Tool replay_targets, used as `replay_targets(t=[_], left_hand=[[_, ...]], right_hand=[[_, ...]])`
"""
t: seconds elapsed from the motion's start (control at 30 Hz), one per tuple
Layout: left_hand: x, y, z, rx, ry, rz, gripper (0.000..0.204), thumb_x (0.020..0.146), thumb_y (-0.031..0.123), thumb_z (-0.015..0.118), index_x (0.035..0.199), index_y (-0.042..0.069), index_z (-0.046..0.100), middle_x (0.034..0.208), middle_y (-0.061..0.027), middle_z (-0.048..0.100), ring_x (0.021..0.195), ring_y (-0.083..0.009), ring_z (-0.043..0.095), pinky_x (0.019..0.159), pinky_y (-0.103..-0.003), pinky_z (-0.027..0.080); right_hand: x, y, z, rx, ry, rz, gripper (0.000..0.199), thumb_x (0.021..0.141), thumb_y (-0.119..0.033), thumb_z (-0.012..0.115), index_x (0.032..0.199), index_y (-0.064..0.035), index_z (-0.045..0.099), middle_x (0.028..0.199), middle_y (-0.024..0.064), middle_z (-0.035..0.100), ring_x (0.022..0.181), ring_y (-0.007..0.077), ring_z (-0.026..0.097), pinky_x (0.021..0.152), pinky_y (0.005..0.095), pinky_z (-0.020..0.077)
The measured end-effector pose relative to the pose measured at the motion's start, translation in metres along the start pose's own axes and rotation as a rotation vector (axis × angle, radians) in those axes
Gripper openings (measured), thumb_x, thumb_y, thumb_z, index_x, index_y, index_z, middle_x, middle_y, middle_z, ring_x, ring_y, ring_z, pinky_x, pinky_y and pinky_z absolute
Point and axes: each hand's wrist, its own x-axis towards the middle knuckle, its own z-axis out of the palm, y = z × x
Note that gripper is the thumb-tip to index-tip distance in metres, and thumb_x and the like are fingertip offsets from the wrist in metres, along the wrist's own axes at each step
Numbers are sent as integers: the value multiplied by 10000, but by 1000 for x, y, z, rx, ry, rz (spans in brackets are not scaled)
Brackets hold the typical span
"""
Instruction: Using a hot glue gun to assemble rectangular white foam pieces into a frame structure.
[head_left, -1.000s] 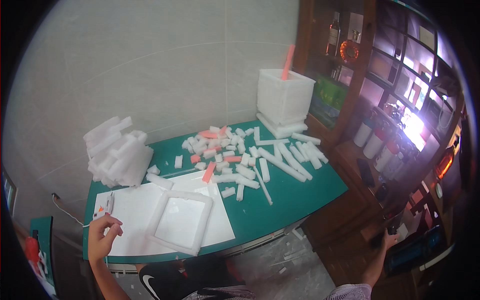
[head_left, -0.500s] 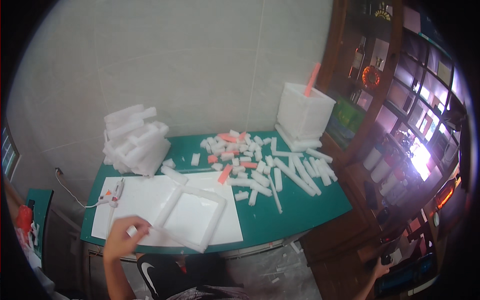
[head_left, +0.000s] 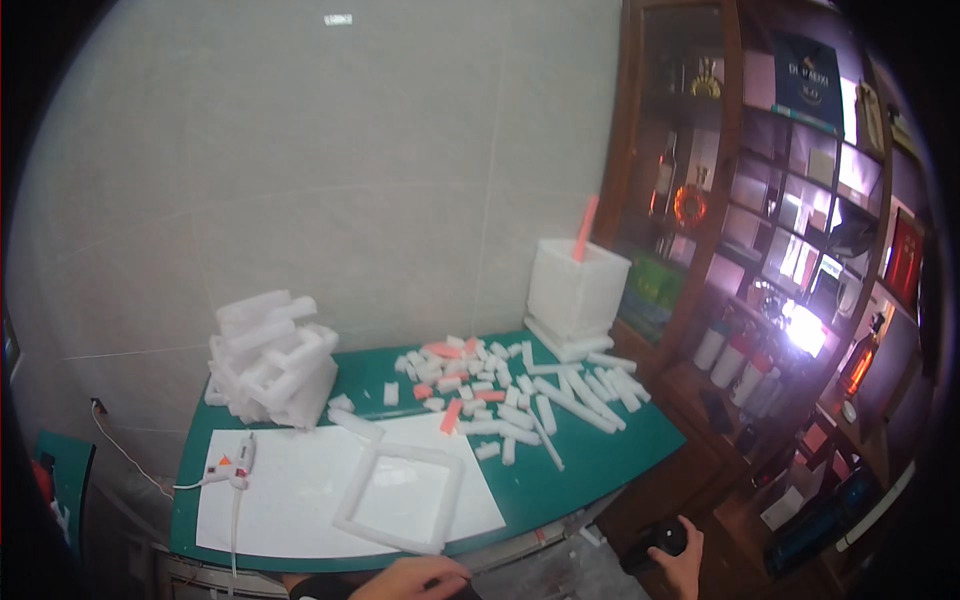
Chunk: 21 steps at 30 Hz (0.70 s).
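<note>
At the lower edge my left hand is partly cut off, its visible fingers stretched to the right and nothing seen in them. It is just in front of the table, nearest to a square frame of white foam strips lying on a white board. Well to the right, off the table, my right hand curls its fingers around a black rounded object whose kind I cannot make out. A white hot glue gun with a cord lies on the board's left side.
The green table carries many loose white and pink foam pieces. A stacked white foam structure stands at the back left, a white foam box with a pink strip at the back right. A wooden cabinet rises on the right.
My left hand has moved down and right, away from the foam frame's left corner. My right hand, with the black object, appears further left and lower. The whole view has shifted.
</note>
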Motion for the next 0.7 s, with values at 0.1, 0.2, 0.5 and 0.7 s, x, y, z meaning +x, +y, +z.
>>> replay_targets(t=[0.1,0.2,0.5,0.7], left_hand=[[-2,-3,-2,15,-43,66,267,890,201,629,1082,15,622,922,-153,669,821,-289,648,727,-384,502],[-7,21,-7,-26,-108,46,428,882,222,639,1249,27,534,1132,-171,616,998,-311,611,843,-397,484],[-21,30,-5,-346,354,-38,1181,642,481,850,1493,6,183,1398,-256,427,1310,-377,424,1072,-421,350],[-30,32,8,-180,350,-132,854,777,381,773,1449,110,322,1329,-209,516,1221,-344,530,1014,-412,418]], right_hand=[[5,-84,4,193,-344,-47,764,656,-247,853,1333,-112,527,1319,153,456,1145,354,505,981,457,415],[9,-168,16,130,-482,-457,797,504,-218,887,1230,-67,595,1121,118,507,1071,272,548,954,361,440],[-17,-323,88,254,-1134,-1103,692,645,-287,863,1251,-75,603,1257,166,525,1168,320,516,991,412,414],[-43,-296,95,454,-1209,-974,630,675,-311,831,1238,-121,621,1323,191,477,1192,364,490,993,442,403]])
